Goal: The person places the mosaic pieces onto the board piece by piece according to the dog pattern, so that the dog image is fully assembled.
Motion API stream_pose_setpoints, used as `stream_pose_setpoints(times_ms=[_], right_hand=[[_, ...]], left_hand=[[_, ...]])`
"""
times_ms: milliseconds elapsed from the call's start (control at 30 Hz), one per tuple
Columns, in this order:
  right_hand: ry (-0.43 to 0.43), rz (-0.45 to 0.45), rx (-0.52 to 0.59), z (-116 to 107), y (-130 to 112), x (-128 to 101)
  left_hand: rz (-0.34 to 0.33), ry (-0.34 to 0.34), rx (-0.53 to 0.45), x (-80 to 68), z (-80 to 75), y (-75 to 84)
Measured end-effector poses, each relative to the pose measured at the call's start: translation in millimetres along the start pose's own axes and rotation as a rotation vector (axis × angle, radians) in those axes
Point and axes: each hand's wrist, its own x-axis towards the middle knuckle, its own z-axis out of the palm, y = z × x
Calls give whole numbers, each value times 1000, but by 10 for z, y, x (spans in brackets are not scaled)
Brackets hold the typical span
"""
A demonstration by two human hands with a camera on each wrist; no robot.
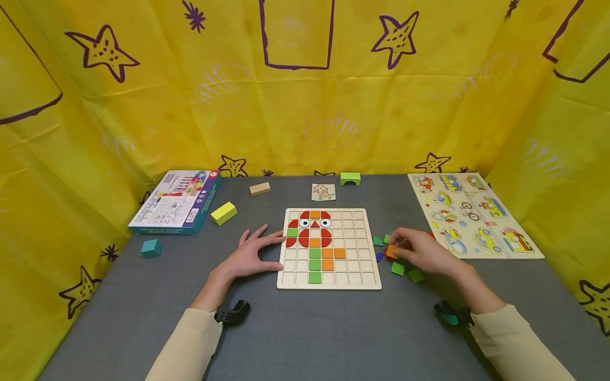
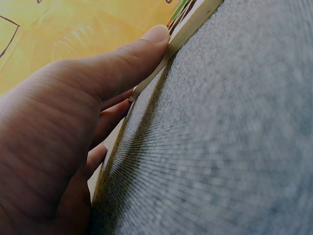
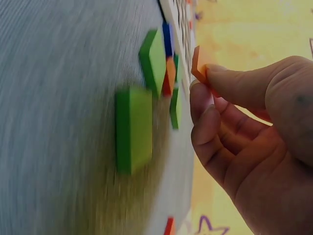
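Note:
A wooden grid board [image 1: 355, 264] lies flat in the middle of the table, with red, orange and green tiles and two eye pieces set in its left and central squares. My left hand [image 1: 250, 257] rests at the board's left edge, thumb and fingertips touching its side and the fingers spread. In the right wrist view, my right hand [image 3: 244, 117] pinches an orange square tile [image 3: 197, 64] between thumb and fingertips. Below that hand lie loose pieces: green square tiles [image 1: 397, 269], a blue piece [image 1: 379, 256] and a dark green piece [image 1: 377, 241].
A small pattern card [image 1: 323, 192] lies behind the board, beside a green arch block [image 1: 350, 179]. To the left are a boxed set [image 1: 173, 203], a yellow block [image 1: 224, 213], a teal cube [image 1: 151, 248] and a plain wooden block [image 1: 259, 188]. A picture puzzle board [image 1: 469, 217] lies right.

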Motion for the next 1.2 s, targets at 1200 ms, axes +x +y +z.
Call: stream_pose_setpoints(times_ms=[1200], right_hand=[[-128,-242,-91,637,-640,475]], left_hand=[[-2,2,4,5,1,3]])
